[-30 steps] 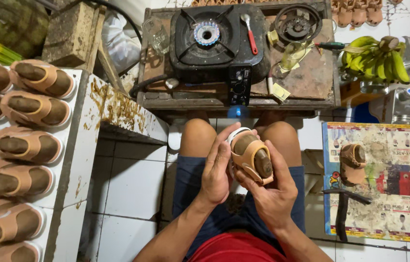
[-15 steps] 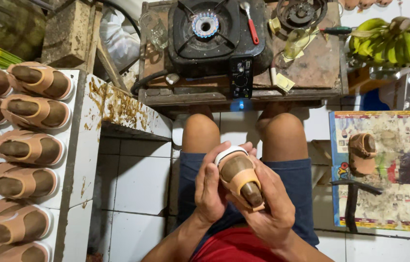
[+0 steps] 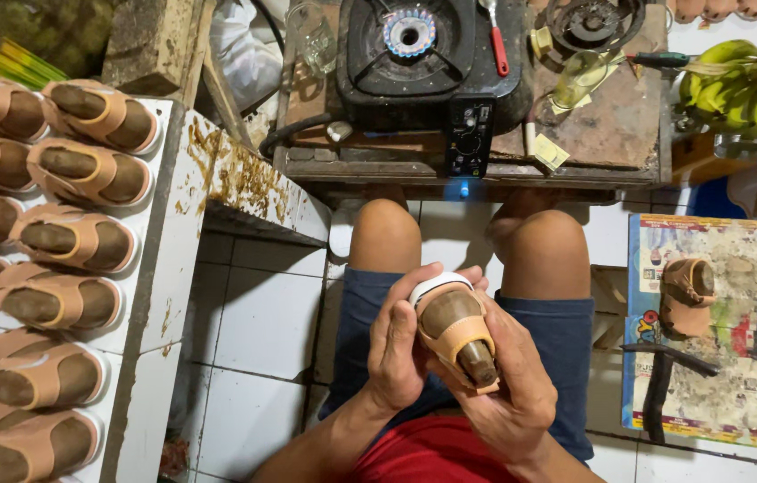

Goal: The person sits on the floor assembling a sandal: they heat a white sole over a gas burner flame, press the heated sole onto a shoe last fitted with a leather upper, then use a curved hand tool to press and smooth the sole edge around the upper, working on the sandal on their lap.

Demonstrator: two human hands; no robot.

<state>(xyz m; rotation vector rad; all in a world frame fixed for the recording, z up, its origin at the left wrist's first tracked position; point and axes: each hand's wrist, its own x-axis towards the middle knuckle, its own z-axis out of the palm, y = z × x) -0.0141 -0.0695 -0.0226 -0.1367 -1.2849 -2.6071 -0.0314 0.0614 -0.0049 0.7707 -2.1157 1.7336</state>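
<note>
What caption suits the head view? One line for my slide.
Both hands, left hand and right hand, hold a tan sandal over the lap.

A shoe (image 3: 456, 335) sits between the left hand (image 3: 399, 344) and the right hand (image 3: 513, 385), over the lap. More shoes (image 3: 56, 241) lie in rows on the left. A stove (image 3: 423, 49) stands on a table (image 3: 611, 134) ahead, with bananas (image 3: 745, 85) to its right.

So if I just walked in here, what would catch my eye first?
Probably the tan sandal on its brown shoe form, gripped between the left hand and right hand over the person's lap. Next, the rows of matching sandals on the white shelf at left, then the lit gas stove on the workbench ahead.
</note>
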